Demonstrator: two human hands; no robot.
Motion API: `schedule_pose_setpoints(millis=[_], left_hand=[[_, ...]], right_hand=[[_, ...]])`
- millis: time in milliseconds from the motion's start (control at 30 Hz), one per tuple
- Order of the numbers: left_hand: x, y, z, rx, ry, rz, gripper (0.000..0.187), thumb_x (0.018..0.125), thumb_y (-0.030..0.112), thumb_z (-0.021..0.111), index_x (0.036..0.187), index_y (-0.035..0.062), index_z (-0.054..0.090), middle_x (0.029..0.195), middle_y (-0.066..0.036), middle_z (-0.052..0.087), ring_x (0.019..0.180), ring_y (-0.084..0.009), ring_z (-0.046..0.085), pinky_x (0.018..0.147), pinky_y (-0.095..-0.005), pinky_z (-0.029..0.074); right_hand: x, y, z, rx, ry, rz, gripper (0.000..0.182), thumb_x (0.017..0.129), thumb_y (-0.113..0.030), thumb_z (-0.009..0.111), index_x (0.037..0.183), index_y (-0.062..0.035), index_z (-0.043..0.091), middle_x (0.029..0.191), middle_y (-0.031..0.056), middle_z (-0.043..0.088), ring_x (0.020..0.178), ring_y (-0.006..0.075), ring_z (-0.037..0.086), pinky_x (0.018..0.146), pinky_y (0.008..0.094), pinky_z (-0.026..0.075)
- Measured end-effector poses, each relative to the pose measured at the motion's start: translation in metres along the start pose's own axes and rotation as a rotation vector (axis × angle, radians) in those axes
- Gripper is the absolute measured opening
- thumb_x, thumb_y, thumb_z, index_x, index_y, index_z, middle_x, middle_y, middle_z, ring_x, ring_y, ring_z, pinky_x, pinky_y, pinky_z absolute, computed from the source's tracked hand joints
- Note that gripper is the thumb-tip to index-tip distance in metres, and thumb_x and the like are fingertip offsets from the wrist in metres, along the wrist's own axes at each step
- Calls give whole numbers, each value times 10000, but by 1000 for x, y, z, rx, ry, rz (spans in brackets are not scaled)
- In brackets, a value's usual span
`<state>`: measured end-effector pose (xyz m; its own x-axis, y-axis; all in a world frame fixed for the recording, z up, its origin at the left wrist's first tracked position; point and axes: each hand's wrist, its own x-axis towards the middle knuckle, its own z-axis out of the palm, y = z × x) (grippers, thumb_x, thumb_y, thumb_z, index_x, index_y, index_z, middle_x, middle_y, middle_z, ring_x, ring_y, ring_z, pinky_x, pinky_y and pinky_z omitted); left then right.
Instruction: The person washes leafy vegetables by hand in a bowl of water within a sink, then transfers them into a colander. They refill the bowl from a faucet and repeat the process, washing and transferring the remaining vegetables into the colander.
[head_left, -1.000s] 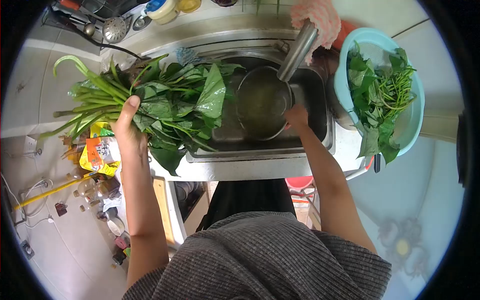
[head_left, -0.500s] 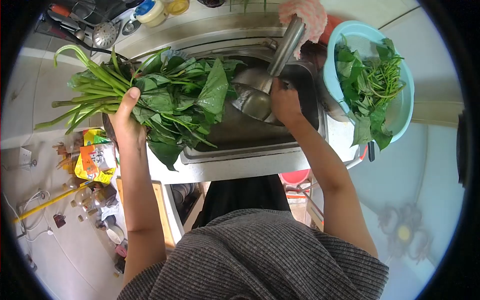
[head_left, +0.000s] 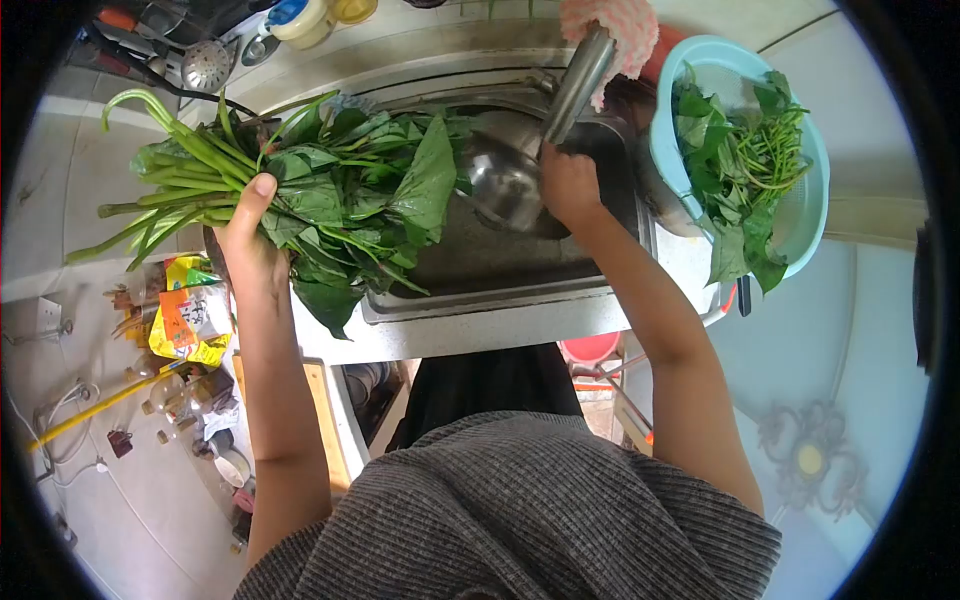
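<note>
Left hand (head_left: 250, 245) clamped round bunch of greens (head_left: 330, 200), held over sink's (head_left: 480, 310) left edge. Right hand (head_left: 570, 185) closed on tipped steel bowl (head_left: 505, 180) under tap (head_left: 578, 70). Risks: bowl slipping from wet grip, loose leaves dropping floorward.

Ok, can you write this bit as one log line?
left hand: holds leafy greens bunch | right hand: tilts metal bowl in sink | blue colander: more greens

A blue colander (head_left: 806, 215) of picked greens sits at the sink's right edge, with a pink cloth (head_left: 625, 25) over the tap.
</note>
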<state>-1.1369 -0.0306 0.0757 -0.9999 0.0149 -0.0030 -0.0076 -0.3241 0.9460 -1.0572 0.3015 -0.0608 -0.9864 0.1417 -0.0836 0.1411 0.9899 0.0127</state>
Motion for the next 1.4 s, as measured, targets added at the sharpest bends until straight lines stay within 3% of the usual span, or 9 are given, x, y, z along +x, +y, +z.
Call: schedule_pose_setpoints(millis=[300,533,633,700,767,867,933,1167,1400], left_hand=[[-6,-4,19,10,20,-13,472,710,161,679,1107,-48,530,1014,-146,600,889,-258,596,829,-365,478],[-2,-15,18,38,-11,49,517,706,107,680,1159,-42,480,1037,-146,586,924,-273,592,855,-387,482],[-3,-8,30,45,-18,-8,520,704,109,680,1159,-43,480,1038,-147,586,929,-273,592,856,-389,481],[0,-6,32,58,-37,-28,520,702,108,679,1158,-45,480,1041,-148,586,931,-272,592,856,-388,481],[0,-7,42,107,-13,-16,525,690,82,682,1163,-27,481,1026,-131,585,906,-256,591,836,-371,484],[-3,-17,70,236,14,39,560,656,39,708,1169,1,484,1044,-91,566,914,-225,566,838,-342,455],[-4,-28,89,344,-36,26,598,622,51,752,1159,2,492,1072,-78,555,945,-203,540,865,-323,410],[22,-141,111,370,-41,-333,372,589,4,770,927,-26,617,860,-73,625,728,-179,587,681,-292,475],[51,-209,110,998,-154,-468,663,456,337,843,929,-78,636,919,-175,650,803,-252,637,723,-334,495]], right_hand=[[9,-18,16,-51,37,-42,282,748,-70,551,1017,14,537,731,172,644,653,261,657,631,377,506],[-18,38,59,500,-97,473,138,737,-111,592,830,-12,617,830,212,625,859,338,625,723,407,500],[-35,58,109,37,-242,-124,120,732,-143,618,795,-46,647,842,209,626,858,348,624,736,405,503],[-41,49,130,651,-261,306,131,737,-160,623,830,-74,656,841,194,629,859,335,625,735,415,501],[-47,42,147,909,-291,488,191,759,-170,608,878,-23,633,879,199,629,837,307,633,729,404,513],[-53,35,164,935,-330,523,304,800,-169,572,933,104,581,910,225,629,761,260,653,694,372,538],[-55,13,134,1162,-287,750,287,805,-163,566,918,100,586,819,225,640,699,248,659,647,372,538],[-68,-17,97,1262,-257,598,251,790,-152,583,682,74,598,597,200,610,545,289,635,619,395,529],[-75,-29,113,1179,-153,620,211,767,-146,584,707,54,614,604,207,601,581,314,627,626,401,504]])
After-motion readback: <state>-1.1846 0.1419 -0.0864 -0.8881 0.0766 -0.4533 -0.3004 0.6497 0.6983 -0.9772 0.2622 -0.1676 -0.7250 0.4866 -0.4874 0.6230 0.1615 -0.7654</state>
